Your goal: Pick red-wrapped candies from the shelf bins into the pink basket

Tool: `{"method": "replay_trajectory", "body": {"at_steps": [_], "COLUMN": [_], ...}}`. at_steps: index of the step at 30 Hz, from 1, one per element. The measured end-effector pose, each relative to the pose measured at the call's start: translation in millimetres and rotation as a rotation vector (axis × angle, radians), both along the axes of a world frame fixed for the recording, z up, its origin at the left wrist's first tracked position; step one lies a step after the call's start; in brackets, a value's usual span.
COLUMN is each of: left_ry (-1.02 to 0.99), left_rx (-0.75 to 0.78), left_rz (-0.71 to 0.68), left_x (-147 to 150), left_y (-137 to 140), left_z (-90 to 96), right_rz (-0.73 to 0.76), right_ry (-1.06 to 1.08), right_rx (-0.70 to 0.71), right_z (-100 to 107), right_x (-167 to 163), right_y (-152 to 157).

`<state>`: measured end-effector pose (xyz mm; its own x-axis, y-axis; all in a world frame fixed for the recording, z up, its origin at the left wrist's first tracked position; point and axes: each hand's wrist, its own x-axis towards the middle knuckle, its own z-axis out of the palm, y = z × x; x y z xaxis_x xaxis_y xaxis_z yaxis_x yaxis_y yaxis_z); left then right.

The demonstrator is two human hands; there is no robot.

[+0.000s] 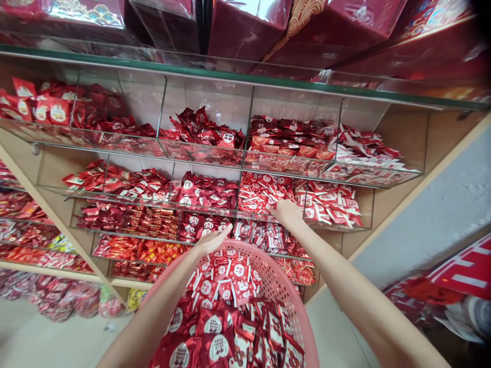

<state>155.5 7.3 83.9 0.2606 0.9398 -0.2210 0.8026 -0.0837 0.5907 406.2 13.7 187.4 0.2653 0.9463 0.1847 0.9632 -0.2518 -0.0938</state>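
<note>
Head view | glass-fronted shelves [408, 134] | tiled floor [339, 335] | grey wall [418, 225] | left hand [212, 242], right hand [289, 213]: grips unclear

The packets are held up by a wooden rack [408, 125]. Big dark red boxes [247, 30] are carried by its top glass shelf [245, 76]. Under that, the rows are split into little spaces by clear walls [250, 110], and each space is filled with small shiny red packets [207, 191]. Some white is seen on the packets [378, 151] at the top right. Below the rack, on the left, stuffed clear bags [57, 296] are held by the pale floor [23, 327]. More red and white packets [217, 324] are piled in a pink basket [308, 327].
</note>
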Motion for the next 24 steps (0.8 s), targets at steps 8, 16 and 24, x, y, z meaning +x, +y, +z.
{"method": "replay_trajectory", "body": {"at_steps": [8, 16, 24], "left_ry": [0.011, 0.016, 0.025], "left_rx": [0.007, 0.002, 0.0], "left_rz": [0.055, 0.054, 0.022], "left_x": [-7.4, -7.0, 1.0], "left_y": [-0.4, -3.2, -4.4], "left_z": [-4.4, -2.6, 3.8], "right_rz": [-0.021, 0.091, 0.459], "right_ry": [0.021, 0.009, 0.261], "right_rx": [-0.02, -0.061, -0.012], "right_z": [0.0, 25.4, 36.2], "right_x": [10.2, 18.1, 20.5], "right_y": [8.7, -1.8, -39.9]}}
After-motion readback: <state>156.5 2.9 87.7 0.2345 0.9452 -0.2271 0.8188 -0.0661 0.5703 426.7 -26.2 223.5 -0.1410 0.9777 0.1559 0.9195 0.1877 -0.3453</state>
